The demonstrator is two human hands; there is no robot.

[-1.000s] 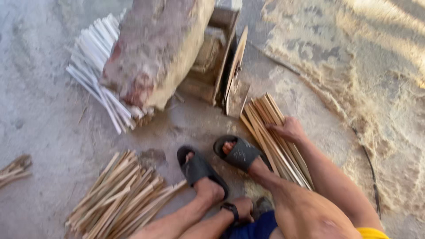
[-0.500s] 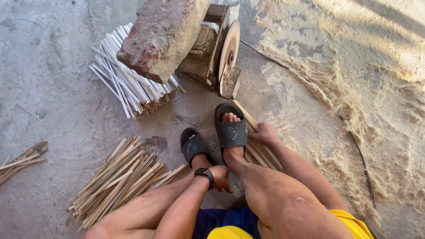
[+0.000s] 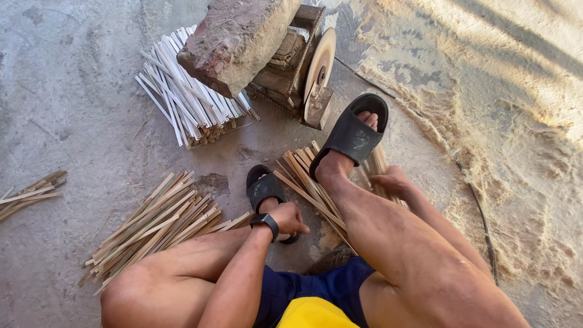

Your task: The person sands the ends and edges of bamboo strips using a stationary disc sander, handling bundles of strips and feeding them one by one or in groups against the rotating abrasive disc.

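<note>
Bundle of wooden sticks [image 3: 303,176] lies on the concrete floor [image 3: 79,91] at frame centre, running under the raised right leg, fanned toward 11 o'clock. Right hand [image 3: 392,182] rests on the far end of this bundle, at 3 o'clock from its middle; fingers curled down onto the sticks, but cannot tell if they pinch any, since the leg hides part of the hand. Left hand [image 3: 286,218] sits at 6 o'clock of the bundle, beside the left foot, fingers bent inward in a loose fist, touching the sandal heel area; whether it grips anything is unclear. Black wristwatch [image 3: 265,223] on the left wrist.

Left sandal [image 3: 262,188] flat on the floor, just beside the bundle at 9 o'clock. Right sandal [image 3: 353,133] lifted on its heel, toes up, at 1 o'clock of the bundle.

Second pile of tan sticks [image 3: 158,222] at 8 o'clock, by the left knee. Pale white sticks [image 3: 182,100] stacked at 11 o'clock, partly under a big stone block [image 3: 234,39]. The block lies on a small saw machine with a round blade [image 3: 320,64] at 12 o'clock. Few loose sticks [image 3: 30,191] at far 9 o'clock. Sawdust heap [image 3: 504,121] spreads over 2 to 4 o'clock. No containers in view; all piles lie bare on the floor.
</note>
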